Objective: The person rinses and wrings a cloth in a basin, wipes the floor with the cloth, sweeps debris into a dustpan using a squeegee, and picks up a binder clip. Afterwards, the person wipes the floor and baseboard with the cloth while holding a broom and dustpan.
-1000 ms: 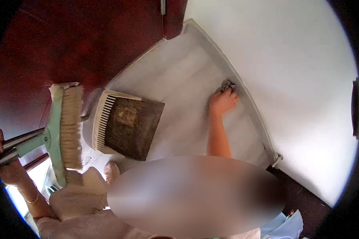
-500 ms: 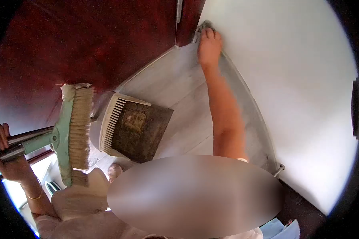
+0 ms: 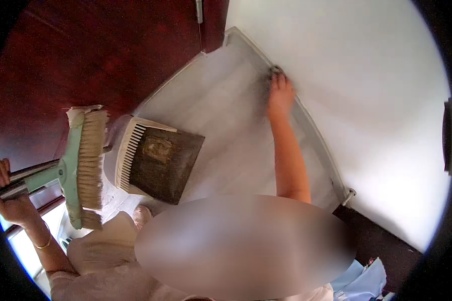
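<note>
At the left edge, my left hand [image 3: 16, 206] is wrapped round two metal poles held side by side. One pole leads to a broom [image 3: 72, 168] with a pale green head and beige bristles, tilted up off the floor. The other seems to belong to the dustpan [image 3: 163, 163], which has a toothed white rim and a dirty dark inside; the join is hidden behind the broom. My right hand [image 3: 281, 98] reaches far out and presses a crumpled dark grey cloth [image 3: 276, 70] to the floor edge along the white wall. Fingers partly cover the cloth, and it is blurred.
A dark red door [image 3: 110, 50] stands at the left, meeting the white wall [image 3: 366, 100] near a far corner. Grey flooring [image 3: 226, 115] lies between them. A small metal doorstop [image 3: 350, 195] sticks out at the right, by a dark panel [image 3: 379, 241] and light blue fabric [image 3: 361, 281].
My right hand has drawn the cloth from the far corner back toward me along the wall's base. My left hand keeps its hold, and the view has shifted slightly.
</note>
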{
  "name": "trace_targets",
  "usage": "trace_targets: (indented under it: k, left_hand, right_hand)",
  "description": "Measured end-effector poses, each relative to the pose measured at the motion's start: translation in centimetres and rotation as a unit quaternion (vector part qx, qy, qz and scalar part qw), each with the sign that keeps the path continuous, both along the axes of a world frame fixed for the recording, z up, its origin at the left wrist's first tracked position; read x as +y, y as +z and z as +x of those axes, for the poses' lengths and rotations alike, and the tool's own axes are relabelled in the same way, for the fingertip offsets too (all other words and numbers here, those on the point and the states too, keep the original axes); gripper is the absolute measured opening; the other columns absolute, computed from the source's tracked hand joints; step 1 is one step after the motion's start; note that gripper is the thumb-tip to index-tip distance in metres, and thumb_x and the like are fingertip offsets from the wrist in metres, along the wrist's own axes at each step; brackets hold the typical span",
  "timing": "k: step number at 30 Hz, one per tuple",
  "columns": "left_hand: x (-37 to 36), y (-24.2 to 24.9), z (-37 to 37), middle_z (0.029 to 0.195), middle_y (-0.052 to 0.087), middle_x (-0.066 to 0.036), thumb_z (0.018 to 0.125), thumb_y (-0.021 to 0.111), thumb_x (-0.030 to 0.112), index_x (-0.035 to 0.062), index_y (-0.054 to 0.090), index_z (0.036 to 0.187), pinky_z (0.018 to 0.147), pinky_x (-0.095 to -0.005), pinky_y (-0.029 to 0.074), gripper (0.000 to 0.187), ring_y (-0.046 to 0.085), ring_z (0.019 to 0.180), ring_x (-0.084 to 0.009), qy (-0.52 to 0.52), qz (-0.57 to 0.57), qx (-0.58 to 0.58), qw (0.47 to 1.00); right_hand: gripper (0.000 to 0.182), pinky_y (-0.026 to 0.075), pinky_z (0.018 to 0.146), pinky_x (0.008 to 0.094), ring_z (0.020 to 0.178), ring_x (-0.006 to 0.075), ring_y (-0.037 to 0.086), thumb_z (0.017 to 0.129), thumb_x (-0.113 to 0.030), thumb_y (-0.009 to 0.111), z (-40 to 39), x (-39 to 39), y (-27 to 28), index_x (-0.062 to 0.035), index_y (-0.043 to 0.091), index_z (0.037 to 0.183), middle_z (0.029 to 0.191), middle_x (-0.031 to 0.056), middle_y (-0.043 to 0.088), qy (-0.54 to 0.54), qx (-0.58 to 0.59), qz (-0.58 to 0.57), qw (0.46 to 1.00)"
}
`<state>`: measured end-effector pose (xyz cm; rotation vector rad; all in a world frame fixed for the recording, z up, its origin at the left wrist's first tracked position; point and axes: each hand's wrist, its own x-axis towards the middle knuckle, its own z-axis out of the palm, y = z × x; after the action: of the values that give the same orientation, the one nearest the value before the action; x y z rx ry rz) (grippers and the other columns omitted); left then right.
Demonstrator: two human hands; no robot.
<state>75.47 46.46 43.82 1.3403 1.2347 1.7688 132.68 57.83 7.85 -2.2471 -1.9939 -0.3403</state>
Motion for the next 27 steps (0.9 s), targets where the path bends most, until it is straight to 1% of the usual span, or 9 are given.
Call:
trace_targets:
  k: [6,11,14,17,20,21,23,26,27]
  left_hand:
    - [2.5,0.3,9.7,0.069,0.036,-0.004,0.09,0.036,0.014,0.0074,0.042,0.079,0.079,-0.0374,0.034,0.014,0.038,0.066,-0.0159,0.208,-0.002,-0.003,0.978]
    - [2.0,0.1,6.0,0.068,0.036,-0.003,0.09,0.037,0.015,0.0078,0.041,0.078,0.076,-0.0366,0.034,0.014,0.038,0.064,-0.0156,0.059,0.033,0.038,0.997]
    - [2.1,0.0,6.1,0.067,0.036,-0.003,0.089,0.038,0.015,0.008,0.041,0.077,0.074,-0.0361,0.033,0.015,0.037,0.063,-0.0155,0.041,0.042,0.042,0.997]
    - [2.2,0.2,6.0,0.066,0.036,-0.003,0.089,0.039,0.016,0.0082,0.041,0.077,0.072,-0.0355,0.033,0.015,0.037,0.062,-0.0153,0.029,0.046,0.052,0.997]
    - [1.8,0.4,6.0,0.066,0.036,-0.003,0.089,0.039,0.017,0.0085,0.041,0.076,0.071,-0.035,0.033,0.016,0.037,0.061,-0.0151,0.027,0.049,0.063,0.996]
    - [1.9,0.4,6.1,0.065,0.036,-0.003,0.089,0.039,0.017,0.0085,0.041,0.076,0.07,-0.0349,0.033,0.016,0.037,0.06,-0.0151,0.026,0.047,0.066,0.996]
    - [2.0,0.3,5.9,0.065,0.035,-0.002,0.089,0.04,0.017,0.0087,0.041,0.075,0.069,-0.0345,0.033,0.016,0.037,0.06,-0.015,0.026,0.041,0.069,0.996]
    - [1.9,0.4,5.6,0.064,0.035,-0.002,0.089,0.04,0.018,0.0089,0.041,0.075,0.067,-0.034,0.032,0.017,0.036,0.059,-0.0148,0.032,0.036,0.076,0.996]
    - [1.9,0.5,5.4,0.064,0.035,-0.002,0.089,0.041,0.018,0.009,0.041,0.075,0.067,-0.0338,0.032,0.017,0.036,0.058,-0.0148,0.036,0.033,0.079,0.996]
  right_hand:
    - [0.038,0.034,0.098,0.0467,0.12,0.0321,0.042,0.085,-0.013,0.045,8.7,-12.4,-2.8,-0.0063,0.052,0.122,0.129,0.0107,0.047,-0.129,0.058,0.007,0.99]
    - [0.049,0.042,0.091,0.0417,0.108,0.0342,0.051,0.07,0.0,0.058,12.1,-20.9,0.0,-0.0034,0.054,0.118,0.124,0.0164,0.051,-0.202,-0.052,-0.01,0.978]
    - [0.041,0.047,0.083,0.0399,0.098,0.0343,0.056,0.073,0.002,0.054,12.7,-23.5,1.6,0.0004,0.057,0.114,0.117,0.0182,0.055,-0.42,0.1,-0.022,0.902]
    - [0.022,0.049,0.071,0.0396,0.084,0.03,0.062,0.075,-0.007,0.057,14.6,-26.6,-6.2,0.0022,0.065,0.094,0.1,0.0153,0.064,-0.546,0.306,0.295,0.722]
    - [0.035,0.049,0.079,0.0365,0.092,0.0306,0.06,0.082,-0.011,0.048,8.4,-19.1,1.0,0.007,0.057,0.11,0.104,0.0185,0.062,-0.64,0.336,0.07,0.688]
    - [0.037,0.049,0.078,0.0359,0.098,0.0277,0.059,0.086,-0.018,0.049,11.3,-17.0,-2.4,0.0051,0.056,0.113,0.11,0.0186,0.059,-0.65,0.386,0.066,0.651]
    - [0.059,0.046,0.084,0.0401,0.106,0.0359,0.051,0.073,-0.024,0.062,7.6,-7.9,-1.2,0.013,0.042,0.114,0.119,0.0292,0.044,-0.779,0.364,0.146,0.49]
    - [0.084,0.044,0.09,0.0393,0.116,0.0302,0.044,0.076,-0.032,0.065,1.7,1.9,-1.6,-0.0001,0.018,0.137,0.133,0.0166,0.037,-0.762,0.474,0.144,0.416]
    - [0.081,0.045,0.09,0.0386,0.115,0.0299,0.045,0.076,-0.029,0.066,-0.1,5.6,-2.8,0.0011,0.02,0.136,0.133,0.0173,0.036,-0.763,0.435,0.018,0.478]
